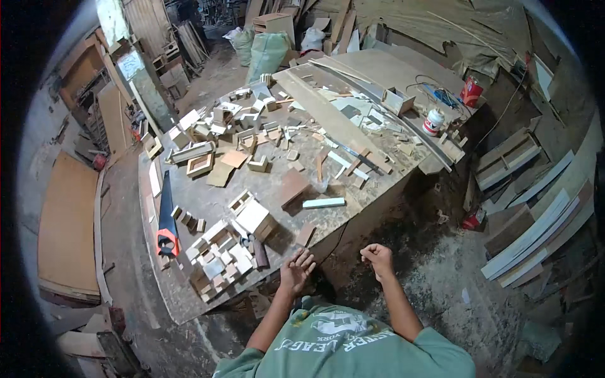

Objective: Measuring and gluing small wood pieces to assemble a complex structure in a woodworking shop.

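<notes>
My left hand (pixel 297 271) is at the near edge of the workbench (pixel 296 242), palm turned up, fingers apart, nothing in it. My right hand (pixel 378 259) is off the bench to the right, fingers curled in a pinch; whatever they hold, if anything, is too small to make out. Nearest my left hand are a small brown wood piece (pixel 306 234) and a tool with a dark handle (pixel 260 253). Beside that stand a pale wooden box (pixel 254 218) and a cluster of small wood blocks (pixel 220 259). A pale green strip (pixel 324 203) and a brown board (pixel 293 188) lie farther in.
A handsaw (pixel 166 214) with an orange handle lies along the bench's left side. Wood offcuts (pixel 220 126) cover the far part, with a long plank (pixel 328 110) across it. A white bottle (pixel 433 122) and red can (pixel 471 92) stand at far right. Boards (pixel 535 233) lean at right.
</notes>
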Demonstrator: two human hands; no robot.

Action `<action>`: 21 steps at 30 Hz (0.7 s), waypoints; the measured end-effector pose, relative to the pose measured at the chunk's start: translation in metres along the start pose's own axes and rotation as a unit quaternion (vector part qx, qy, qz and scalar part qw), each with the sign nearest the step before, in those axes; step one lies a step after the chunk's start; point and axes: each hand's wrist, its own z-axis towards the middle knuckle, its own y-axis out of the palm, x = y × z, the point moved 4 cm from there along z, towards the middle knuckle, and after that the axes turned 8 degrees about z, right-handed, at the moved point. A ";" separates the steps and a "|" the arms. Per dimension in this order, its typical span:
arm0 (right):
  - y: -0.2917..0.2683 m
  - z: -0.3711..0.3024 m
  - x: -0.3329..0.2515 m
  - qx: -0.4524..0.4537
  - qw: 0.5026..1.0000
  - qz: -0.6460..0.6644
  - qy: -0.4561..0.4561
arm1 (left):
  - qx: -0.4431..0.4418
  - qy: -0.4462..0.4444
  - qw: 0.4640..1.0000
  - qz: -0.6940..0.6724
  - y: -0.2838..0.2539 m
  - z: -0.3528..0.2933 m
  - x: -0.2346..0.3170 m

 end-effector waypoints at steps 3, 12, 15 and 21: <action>0.010 0.040 -0.025 -0.002 0.999 0.007 -0.034 | -0.004 -0.018 0.999 0.031 0.024 0.036 0.016; 0.015 0.118 -0.025 0.008 0.998 0.065 -0.004 | -0.022 -0.076 0.988 0.134 0.058 0.129 0.019; 0.000 0.130 -0.002 0.015 0.998 -0.058 -0.008 | -0.037 -0.090 0.987 0.126 0.057 0.142 0.011; -0.010 0.140 -0.001 0.019 0.960 -0.248 -0.126 | -0.058 -0.077 0.981 0.170 0.063 0.153 0.007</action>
